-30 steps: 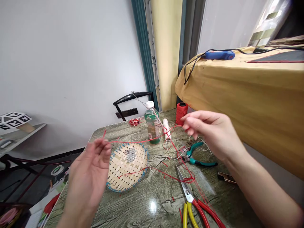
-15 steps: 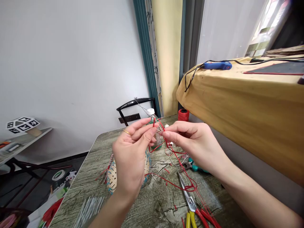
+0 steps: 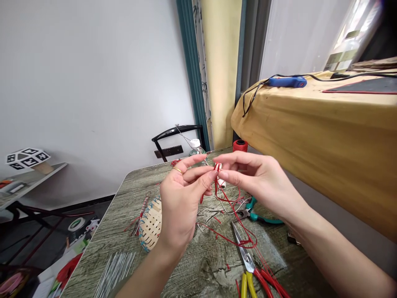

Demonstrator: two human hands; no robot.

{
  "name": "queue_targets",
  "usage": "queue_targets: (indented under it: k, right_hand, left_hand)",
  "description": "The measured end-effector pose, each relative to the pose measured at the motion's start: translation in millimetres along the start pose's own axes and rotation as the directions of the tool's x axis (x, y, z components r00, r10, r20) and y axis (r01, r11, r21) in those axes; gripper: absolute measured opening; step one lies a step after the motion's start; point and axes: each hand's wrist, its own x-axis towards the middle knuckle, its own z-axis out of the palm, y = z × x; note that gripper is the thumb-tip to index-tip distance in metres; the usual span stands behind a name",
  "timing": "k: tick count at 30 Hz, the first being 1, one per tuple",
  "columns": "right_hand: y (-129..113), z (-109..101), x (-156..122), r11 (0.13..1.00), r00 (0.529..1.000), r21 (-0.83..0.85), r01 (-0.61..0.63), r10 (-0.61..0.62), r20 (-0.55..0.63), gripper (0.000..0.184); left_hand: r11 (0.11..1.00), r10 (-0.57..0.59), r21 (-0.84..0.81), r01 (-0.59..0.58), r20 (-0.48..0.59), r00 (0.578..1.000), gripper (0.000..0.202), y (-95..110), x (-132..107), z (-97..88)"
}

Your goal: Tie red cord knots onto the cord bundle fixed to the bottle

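We pinch the red cord (image 3: 216, 187) in our left hand (image 3: 180, 198), with scissors (image 3: 247, 258) at the cord's five o'clock. At its three o'clock sits our right hand (image 3: 263, 179); we cannot tell whether that grips.

White wall (image 3: 93, 74) filling the left, teal curtain (image 3: 188, 62) hanging mid-view, black chair (image 3: 169, 132) standing behind the wood-grained table (image 3: 204, 269); yellow cloth (image 3: 310, 124) draping at right, dark floor (image 3: 45, 248) showing lower left

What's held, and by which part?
Left hand pinches the thin red cord by its raised stretch, strands hanging below; grip of right hand cannot be told.
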Motion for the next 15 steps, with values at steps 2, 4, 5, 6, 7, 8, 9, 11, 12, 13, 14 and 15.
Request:
queue_targets:
  k: [2,4,5,6,7,8,9,11,12,13,14,15]
  right_hand:
    - [0,0,2,0.997,0.997,-0.011,0.071,-0.072,-0.040,0.024]
    - [0,0,5,0.992,0.992,-0.028,0.125,-0.126,-0.030,0.017]
    - [-1,0,6,0.989,0.989,-0.039,0.143,-0.144,-0.023,0.015]
    - [-3,0,7,0.986,0.987,-0.053,0.159,-0.160,-0.022,0.015]
    - [-6,-1,8,0.983,0.984,-0.068,0.173,-0.175,-0.024,0.013]
    - [-11,-2,9,0.979,0.981,-0.084,0.188,-0.190,-0.028,0.012]
    - [-16,-3,9,0.974,0.977,-0.100,0.205,-0.210,-0.033,0.011]
    - [-29,-6,10,0.961,0.967,-0.135,0.243,-0.251,-0.043,0.009]
    - [-37,-7,10,0.955,0.963,-0.149,0.257,-0.265,-0.042,0.009]
    - [-44,-9,10,0.952,0.962,-0.156,0.264,-0.272,-0.031,0.010]
    - [-51,-10,10,0.950,0.961,-0.155,0.270,-0.276,-0.018,0.011]
    - [-57,-11,9,0.950,0.960,-0.149,0.275,-0.279,-0.005,0.012]
  left_hand:
    - [1.000,0.003,0.025,-0.003,0.011,1.000,0.029,0,-1,0.6]
    - [0.999,0.002,0.054,-0.004,0.026,1.000,0.029,1,-2,1.3]
    - [0.998,0.003,0.070,-0.006,0.036,0.999,0.030,2,-2,1.0]
    - [0.996,0.009,0.085,-0.013,0.044,0.999,0.030,2,-1,0.1]
    - [0.995,0.024,0.098,-0.028,0.044,0.999,0.029,2,0,-1.7]
    - [0.993,0.048,0.108,-0.051,0.031,0.998,0.027,1,2,-4.6]
    - [0.991,0.073,0.116,-0.072,-0.004,0.997,0.025,-1,5,-8.5]
    - [0.990,0.076,0.124,-0.063,-0.103,0.992,0.022,-11,14,-18.7]
    - [0.993,0.023,0.119,-0.003,-0.163,0.986,0.020,-18,20,-24.1]
    - [0.987,-0.097,0.111,0.116,-0.158,0.983,0.019,-26,25,-29.0]
    - [0.974,-0.186,0.113,0.198,-0.112,0.976,0.020,-34,29,-32.7]
    - [0.959,-0.251,0.116,0.257,-0.063,0.966,0.022,-41,32,-35.0]
